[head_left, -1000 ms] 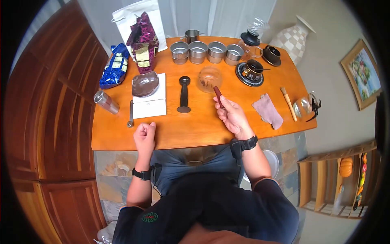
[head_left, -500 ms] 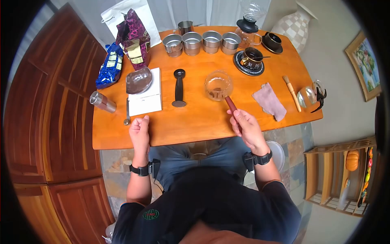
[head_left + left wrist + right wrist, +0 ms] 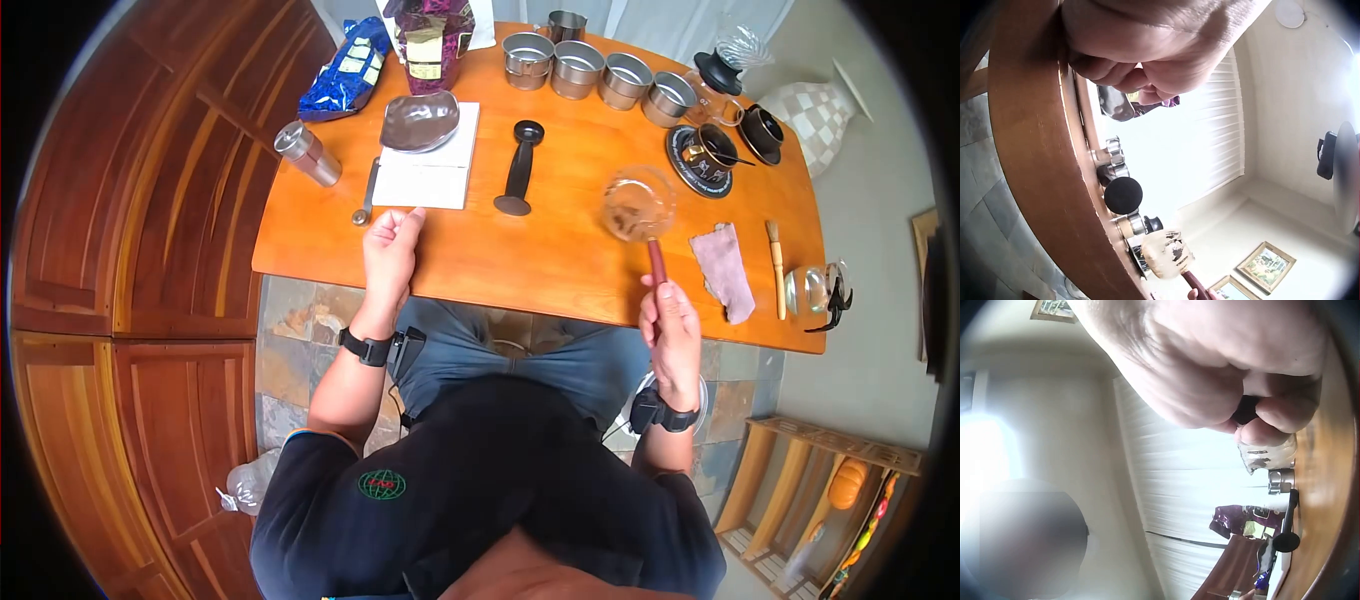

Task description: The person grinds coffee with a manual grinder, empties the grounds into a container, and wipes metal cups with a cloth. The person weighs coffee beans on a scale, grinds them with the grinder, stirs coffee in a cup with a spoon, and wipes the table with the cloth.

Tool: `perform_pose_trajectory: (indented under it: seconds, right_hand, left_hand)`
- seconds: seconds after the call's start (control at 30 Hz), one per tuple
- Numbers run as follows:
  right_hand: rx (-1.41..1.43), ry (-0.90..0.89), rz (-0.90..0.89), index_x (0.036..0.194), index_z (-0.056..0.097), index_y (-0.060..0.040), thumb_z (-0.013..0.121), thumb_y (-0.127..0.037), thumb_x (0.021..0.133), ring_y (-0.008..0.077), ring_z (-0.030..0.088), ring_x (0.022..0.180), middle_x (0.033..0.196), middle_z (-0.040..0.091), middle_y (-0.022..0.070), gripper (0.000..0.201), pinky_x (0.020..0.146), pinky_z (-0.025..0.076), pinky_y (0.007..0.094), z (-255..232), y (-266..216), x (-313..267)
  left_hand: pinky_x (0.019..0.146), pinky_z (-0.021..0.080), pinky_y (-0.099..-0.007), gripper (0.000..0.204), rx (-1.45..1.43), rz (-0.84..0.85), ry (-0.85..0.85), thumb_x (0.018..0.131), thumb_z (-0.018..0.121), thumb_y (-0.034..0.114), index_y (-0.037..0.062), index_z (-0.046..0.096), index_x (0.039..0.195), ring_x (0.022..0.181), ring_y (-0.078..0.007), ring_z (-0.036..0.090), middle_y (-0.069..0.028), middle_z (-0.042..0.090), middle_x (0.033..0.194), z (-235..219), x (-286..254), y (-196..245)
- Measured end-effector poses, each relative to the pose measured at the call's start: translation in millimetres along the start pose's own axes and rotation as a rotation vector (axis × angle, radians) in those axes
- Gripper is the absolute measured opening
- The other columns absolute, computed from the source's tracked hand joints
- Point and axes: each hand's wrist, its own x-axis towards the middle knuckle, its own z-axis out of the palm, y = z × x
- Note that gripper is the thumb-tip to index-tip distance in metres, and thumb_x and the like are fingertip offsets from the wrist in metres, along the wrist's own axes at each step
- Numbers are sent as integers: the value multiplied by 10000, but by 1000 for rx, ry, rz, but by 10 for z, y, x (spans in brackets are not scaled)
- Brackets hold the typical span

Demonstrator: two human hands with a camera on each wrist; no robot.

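Note:
My right hand (image 3: 675, 335) grips the red-brown handle (image 3: 656, 262) of a clear glass pot (image 3: 640, 208). Dark printing on the glass shows in the left wrist view, where the pot (image 3: 1166, 255) has a brownish tint. In the right wrist view the fingers curl round the handle and hide most of it. My left hand (image 3: 392, 250) lies loosely curled at the table's front edge, holding nothing. Just beyond it are a flat white slab (image 3: 420, 187) bearing a brown dish (image 3: 420, 122), and a crank handle (image 3: 368, 195). A black scoop (image 3: 520, 170) lies between the hands.
Several steel cups (image 3: 577, 70) line the back beside a glass dripper server (image 3: 715, 95). A black-and-gold cup (image 3: 708, 150) on a saucer, a pink cloth (image 3: 724, 272), a brush (image 3: 776, 270) and a glass jar (image 3: 806, 290) stand right. Coffee bags (image 3: 345, 75) and a steel grinder (image 3: 307, 153) are left.
The right hand has drawn the glass pot back and to the right, toward the table's front edge. The left hand stays near the front edge. The head view has shifted.

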Motion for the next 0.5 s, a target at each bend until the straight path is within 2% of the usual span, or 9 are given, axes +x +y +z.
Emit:
perform_pose_trajectory:
  seconds: [0.1, 0.2, 0.47, 0.5]
  right_hand:
    - [-33, -138, 65, 1204, 589, -23, 480, -315, 1086, 41, 421, 551, 721, 473, -40, 333, 491, 320, 193, 53, 38, -37]
    - [-72, -198, 82, 1217, 588, -27, 477, -320, 1086, 45, 436, 565, 724, 472, -37, 340, 501, 328, 192, 32, 42, -104]
    - [-113, -49, 27, 1244, 573, -19, 476, -313, 1087, 43, 444, 585, 737, 476, -35, 347, 521, 342, 195, -16, -33, -117]
    - [-100, -86, 15, 1249, 570, -15, 473, -317, 1088, 41, 442, 588, 740, 477, -35, 355, 523, 343, 193, 0, -23, -104]
  left_hand:
    - [532, 257, -200, 303, -40, -37, 7, 983, 660, 132, 139, 515, 717, 593, 2, 315, 111, 441, 665, -4, -8, 26]
    - [530, 249, -201, 301, -46, -25, 0, 982, 661, 128, 141, 517, 718, 593, 3, 314, 109, 444, 666, -32, -10, 3]
    - [552, 244, -189, 304, -2, 19, 23, 981, 663, 110, 139, 513, 718, 609, 11, 304, 122, 427, 674, -10, -21, -18]
    - [553, 246, -188, 304, -12, 15, 30, 983, 662, 110, 135, 513, 719, 611, 11, 302, 122, 424, 675, 12, -29, -1]
